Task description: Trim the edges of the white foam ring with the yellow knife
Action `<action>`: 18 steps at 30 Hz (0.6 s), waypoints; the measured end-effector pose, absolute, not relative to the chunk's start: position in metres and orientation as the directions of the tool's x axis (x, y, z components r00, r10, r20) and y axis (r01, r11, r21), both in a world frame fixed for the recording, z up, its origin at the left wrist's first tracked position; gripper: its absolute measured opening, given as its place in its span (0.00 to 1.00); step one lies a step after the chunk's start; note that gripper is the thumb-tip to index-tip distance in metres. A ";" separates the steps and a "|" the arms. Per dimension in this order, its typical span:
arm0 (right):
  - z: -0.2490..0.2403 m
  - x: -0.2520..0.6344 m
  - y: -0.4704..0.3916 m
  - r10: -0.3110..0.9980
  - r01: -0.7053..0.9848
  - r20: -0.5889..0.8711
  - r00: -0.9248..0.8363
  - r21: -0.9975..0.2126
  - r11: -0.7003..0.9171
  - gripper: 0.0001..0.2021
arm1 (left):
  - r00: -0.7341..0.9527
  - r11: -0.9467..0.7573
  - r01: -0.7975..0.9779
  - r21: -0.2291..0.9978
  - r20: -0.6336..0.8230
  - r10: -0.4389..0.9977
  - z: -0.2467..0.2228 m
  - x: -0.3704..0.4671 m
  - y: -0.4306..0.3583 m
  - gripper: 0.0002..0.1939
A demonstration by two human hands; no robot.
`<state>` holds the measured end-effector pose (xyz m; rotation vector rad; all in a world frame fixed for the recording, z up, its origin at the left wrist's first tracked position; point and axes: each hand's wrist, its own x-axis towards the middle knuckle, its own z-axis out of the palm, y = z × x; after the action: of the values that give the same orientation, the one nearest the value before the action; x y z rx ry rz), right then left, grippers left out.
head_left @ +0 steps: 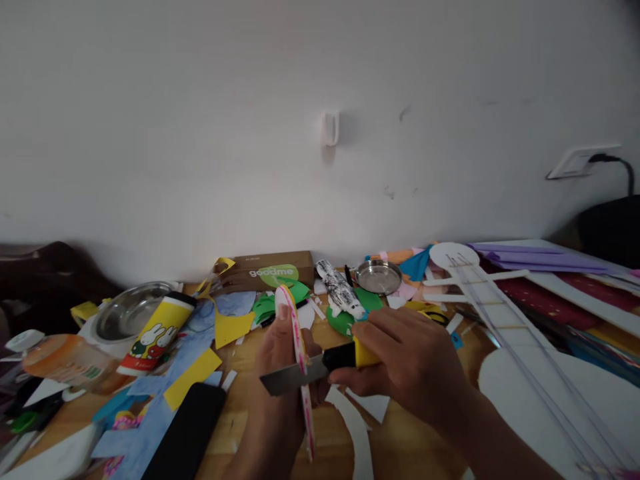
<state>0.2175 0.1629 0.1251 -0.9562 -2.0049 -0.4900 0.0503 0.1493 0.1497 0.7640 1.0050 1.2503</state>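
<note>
My left hand (274,393) grips a thin flat board piece (299,333), white with pink marks, held upright and nearly edge-on to me. My thumb lies along its upper part; some fingers are hidden behind it. In my right hand (407,363) is a utility knife (341,357) with a yellow and black handle. Its broad grey blade points left and crosses the edge of the board piece, apparently touching it. Below the knife, a curved white strip (353,427) lies on the wooden table (395,443).
A brown box (273,270) stands against the wall. To the left are a black phone (187,427), a yellow-and-red cup (157,333), a metal bowl (131,313) and an orange bottle (70,360). A white guitar-shaped cutout (525,380) with strings lies right, near a metal dish (379,277).
</note>
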 end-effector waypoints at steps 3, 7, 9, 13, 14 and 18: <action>0.125 0.219 0.164 0.459 0.776 0.813 -0.359 -0.013 0.630 0.29 | -0.018 0.165 -0.422 0.892 -0.190 0.982 0.146 0.052 0.150 0.29; 0.125 0.218 0.164 0.460 0.770 0.814 -0.355 -0.025 0.638 0.30 | -0.007 0.166 -0.415 0.895 -0.185 0.983 0.143 0.056 0.152 0.31; 0.125 0.218 0.163 0.458 0.771 0.813 -0.358 -0.019 0.637 0.30 | -0.017 0.152 -0.425 0.892 -0.176 0.984 0.143 0.056 0.151 0.30; 0.126 0.220 0.163 0.457 0.780 0.815 -0.357 -0.009 0.626 0.29 | -0.018 0.160 -0.477 0.864 -0.192 0.981 0.138 0.055 0.150 0.30; 0.127 0.220 0.162 0.459 0.782 0.815 -0.354 -0.011 0.623 0.29 | -0.007 0.164 -0.483 0.860 -0.192 0.981 0.136 0.055 0.150 0.30; 0.128 0.219 0.162 0.467 0.780 0.810 -0.354 -0.019 0.625 0.29 | -0.018 0.215 -0.499 0.840 -0.257 0.966 0.131 0.058 0.152 0.30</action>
<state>0.2194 0.1623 0.1284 -0.9784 -2.0125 -0.4756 0.0581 0.1522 0.1306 0.6119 0.9878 1.2874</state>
